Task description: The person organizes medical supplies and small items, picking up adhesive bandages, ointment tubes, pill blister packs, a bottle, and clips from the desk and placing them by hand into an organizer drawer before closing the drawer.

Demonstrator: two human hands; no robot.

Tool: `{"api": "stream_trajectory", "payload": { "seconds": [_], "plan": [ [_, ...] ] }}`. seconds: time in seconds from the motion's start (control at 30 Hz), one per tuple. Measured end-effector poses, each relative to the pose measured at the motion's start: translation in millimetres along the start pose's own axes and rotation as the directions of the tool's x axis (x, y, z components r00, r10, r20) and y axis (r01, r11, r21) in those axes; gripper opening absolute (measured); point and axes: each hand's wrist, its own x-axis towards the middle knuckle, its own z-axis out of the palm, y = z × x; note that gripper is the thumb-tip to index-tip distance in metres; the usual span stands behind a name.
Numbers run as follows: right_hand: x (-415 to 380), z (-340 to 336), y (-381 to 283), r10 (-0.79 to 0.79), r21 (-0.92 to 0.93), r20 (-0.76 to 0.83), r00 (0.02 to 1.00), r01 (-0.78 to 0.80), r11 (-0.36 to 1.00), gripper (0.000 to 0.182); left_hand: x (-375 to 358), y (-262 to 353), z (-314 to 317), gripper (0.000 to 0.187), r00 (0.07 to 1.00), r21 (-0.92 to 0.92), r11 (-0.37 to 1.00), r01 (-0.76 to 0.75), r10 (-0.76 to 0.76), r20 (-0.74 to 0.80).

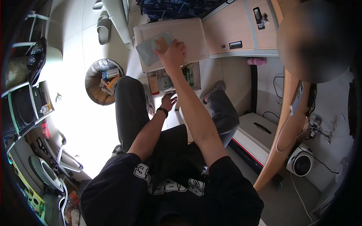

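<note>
My right hand (172,54) reaches over a pale, translucent box lid (194,34), its fingers curled at a light-blue packet (148,51) with a tan patch. Whether the fingers grip the packet or rest on it is hard to tell. Beneath the lid, an open box (195,84) shows green bottles and small packages. My left hand (168,101) is just below the front edge of this box, fingers apart, with nothing seen in it.
A round bin (90,84) with boxes and papers stands left of my knee. A grey slipper (103,33) lies beyond it. Wooden cabinets (230,32) are at the upper right, and a small fan (302,164) is at the right.
</note>
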Motion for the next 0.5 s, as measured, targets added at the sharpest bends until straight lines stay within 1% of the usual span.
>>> {"api": "stream_trajectory", "payload": {
  "seconds": [0.03, 0.07, 0.1, 0.13, 0.17, 0.2, 0.23, 0.27, 0.3, 0.33, 0.37, 0.4, 0.43, 0.47, 0.5],
  "plan": [
    [1.7, 4.1, 1.4, 0.019, -0.002, 0.012, 1.000, -0.019, 1.000, 0.084, -6.0, 5.9, 2.1, 0.034, 0.998, 0.176, 0.982, -0.062, 0.057, 0.030],
    [4.7, 7.0, 3.9, 0.035, -0.004, 0.023, 0.999, -0.035, 0.999, 0.082, -10.9, 12.8, 4.5, 0.034, 0.995, 0.264, 0.960, -0.093, 0.083, 0.048],
    [7.2, 11.4, 7.6, 0.050, -0.005, 0.033, 0.998, -0.050, 0.999, 0.080, -14.7, 18.8, 6.2, 0.034, 0.994, 0.310, 0.945, -0.108, 0.094, 0.059],
    [7.8, 19.4, 14.2, 0.038, 0.020, 0.060, 0.997, -0.039, 0.999, 0.075, -16.4, 24.1, 8.1, 0.031, 0.998, 0.137, 0.989, -0.064, 0.060, 0.031],
    [6.9, 26.6, 22.0, 0.027, 0.043, 0.087, 0.996, -0.031, 0.999, 0.070, -18.0, 29.5, 10.0, 0.029, 1.000, -0.043, 0.999, -0.026, 0.026, 0.004],
    [7.5, 22.6, 24.4, 0.018, 0.065, 0.111, 0.994, -0.025, 0.998, 0.066, -18.1, 36.2, 11.5, 0.026, 0.998, -0.307, 0.949, 0.064, -0.069, -0.004],
    [7.2, 17.7, 28.7, 0.021, 0.263, 0.055, 0.998, -0.035, 0.964, 0.060, -20.1, 45.9, 16.3, 0.024, 0.987, -0.549, 0.823, 0.144, -0.162, 0.016],
    [2.7, 12.2, 35.2, 0.033, 0.451, 0.000, 0.999, -0.029, 0.892, 0.054, -18.0, 47.1, 14.9, 0.022, 0.996, -0.436, 0.896, 0.086, -0.069, 0.054],
    [-3.6, 2.3, 40.6, 0.054, 0.619, -0.050, 0.997, -0.011, 0.785, 0.047, -8.4, 34.9, 4.6, 0.020, 0.994, -0.319, 0.947, 0.017, 0.017, 0.104],
    [-8.8, -12.8, 47.0, 0.111, 0.724, 0.075, 0.991, -0.130, 0.677, 0.044, -12.2, 39.3, 7.1, 0.018, 0.982, -0.204, 0.977, -0.062, 0.097, 0.162],
    [-15.3, -30.3, 56.9, 0.148, 0.797, 0.207, 0.967, -0.254, 0.548, 0.041, -17.3, 40.2, 13.9, 0.015, 0.990, -0.051, 0.990, -0.131, 0.133, 0.043],
    [-22.0, -49.6, 65.6, 0.162, 0.837, 0.336, 0.928, -0.373, 0.401, 0.038, -16.1, 42.3, 17.7, 0.015, 0.998, -0.327, 0.943, -0.064, 0.062, -0.016],
    [-32.7, -68.5, 74.0, 0.203, 0.862, 0.373, 0.905, -0.419, 0.284, 0.036, -15.2, 44.3, 20.0, 0.016, 0.998, -0.578, 0.816, -0.008, -0.027, -0.051],
    [-46.4, -88.0, 81.4, 0.238, 0.877, 0.412, 0.880, -0.454, 0.160, 0.034, -14.9, 46.5, 20.0, 0.018, 0.990, -0.782, 0.622, 0.031, -0.125, -0.060],
    [-59.3, -104.1, 89.7, 0.263, 0.878, 0.453, 0.852, -0.477, 0.032, 0.033, 20.1, 1.6, -2.4, 0.021, 0.983, -0.422, 0.893, -0.159, 0.182, 0.015]
  ]
}}
